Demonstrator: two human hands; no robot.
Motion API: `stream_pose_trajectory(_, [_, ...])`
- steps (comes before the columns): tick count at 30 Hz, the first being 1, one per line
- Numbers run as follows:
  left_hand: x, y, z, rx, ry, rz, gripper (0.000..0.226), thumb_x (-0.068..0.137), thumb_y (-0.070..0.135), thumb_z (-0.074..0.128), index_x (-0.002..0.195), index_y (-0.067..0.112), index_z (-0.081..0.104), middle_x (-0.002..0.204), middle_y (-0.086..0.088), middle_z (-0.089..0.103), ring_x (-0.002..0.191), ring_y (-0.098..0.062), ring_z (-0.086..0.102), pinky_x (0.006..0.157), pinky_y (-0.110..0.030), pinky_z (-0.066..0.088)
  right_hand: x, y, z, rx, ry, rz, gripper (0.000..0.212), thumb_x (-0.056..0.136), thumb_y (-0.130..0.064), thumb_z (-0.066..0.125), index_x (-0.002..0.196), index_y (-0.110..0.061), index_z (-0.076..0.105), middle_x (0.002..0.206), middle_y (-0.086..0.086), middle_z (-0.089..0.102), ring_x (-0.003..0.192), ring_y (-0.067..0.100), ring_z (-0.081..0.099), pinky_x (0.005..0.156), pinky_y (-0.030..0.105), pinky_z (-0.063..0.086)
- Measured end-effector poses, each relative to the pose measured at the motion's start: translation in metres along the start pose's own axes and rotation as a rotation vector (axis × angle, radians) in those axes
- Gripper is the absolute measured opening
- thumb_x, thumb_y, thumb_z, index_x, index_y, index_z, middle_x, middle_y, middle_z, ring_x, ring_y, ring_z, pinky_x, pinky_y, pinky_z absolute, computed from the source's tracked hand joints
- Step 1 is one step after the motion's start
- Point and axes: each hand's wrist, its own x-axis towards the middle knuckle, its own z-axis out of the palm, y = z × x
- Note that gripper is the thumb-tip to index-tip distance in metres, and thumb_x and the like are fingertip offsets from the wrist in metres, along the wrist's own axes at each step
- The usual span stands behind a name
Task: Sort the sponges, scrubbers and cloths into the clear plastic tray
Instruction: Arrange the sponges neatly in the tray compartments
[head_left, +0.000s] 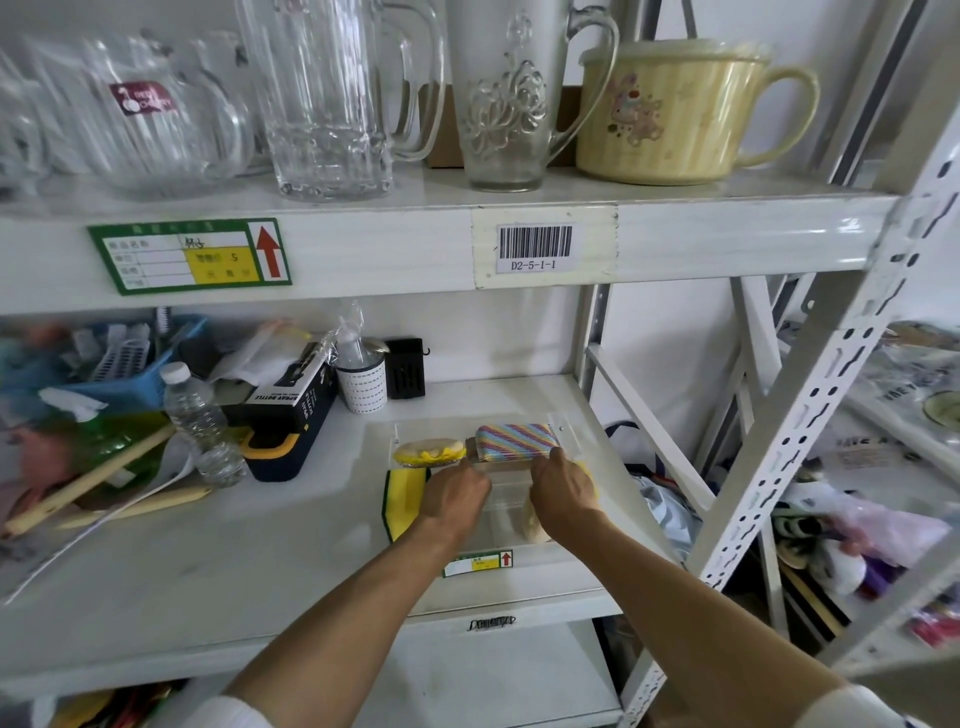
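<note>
On the white metal shelf (260, 561), the clear plastic tray (569, 434) holds a rainbow-striped rectangular sponge (514, 441) and a round yellow scrubber (428, 451); a yellow-and-green cloth (402, 501) sits at its left edge. Left hand (456, 499) and right hand (563, 493) rest curled inside; what they hold cannot be told.

Both hands reach into the clear plastic tray (571, 436) on the shelf (260, 545). A rainbow-striped sponge (517, 441) lies just beyond the right hand (563, 491) fingers. A yellow scrubber (428, 452) sits just past the left hand (457, 496).
</note>
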Motion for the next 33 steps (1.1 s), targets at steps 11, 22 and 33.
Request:
stream_pose_trajectory(11, [0.016, 0.040, 0.009, -0.735, 0.079, -0.063, 0.026, 0.090, 0.023, 0.058, 0.112, 0.011, 0.067, 0.116, -0.008, 0.070, 0.108, -0.024, 0.065, 0.088, -0.032, 0.051, -0.001, 0.037, -0.029, 0.184, 0.211, 0.144, 0.021, 0.095, -0.008, 0.049, 0.115, -0.007, 0.056, 0.118, 0.013, 0.057, 0.098, 0.032, 0.065, 0.071, 0.036, 0.049])
stream_pose_trajectory(22, [0.023, 0.090, -0.002, -0.937, 0.058, -0.088, 0.019, 0.091, 0.020, 0.054, 0.100, 0.010, 0.068, 0.107, -0.012, 0.072, 0.099, -0.031, 0.066, 0.085, -0.038, 0.053, -0.016, 0.046, -0.018, 0.202, 0.018, 0.250, 0.026, 0.094, -0.008, 0.038, 0.110, -0.007, 0.059, 0.112, 0.018, 0.066, 0.103, 0.035, 0.063, 0.070, 0.033, 0.043])
stream_pose_trajectory(33, [0.022, 0.083, 0.003, -0.930, 0.050, -0.074, 0.027, 0.092, 0.020, 0.056, 0.116, 0.011, 0.062, 0.116, -0.011, 0.070, 0.107, -0.028, 0.065, 0.093, -0.035, 0.051, -0.013, 0.046, -0.010, 0.176, 0.056, 0.287, 0.026, 0.095, -0.009, 0.038, 0.111, -0.007, 0.059, 0.108, 0.017, 0.068, 0.099, 0.035, 0.065, 0.071, 0.034, 0.047])
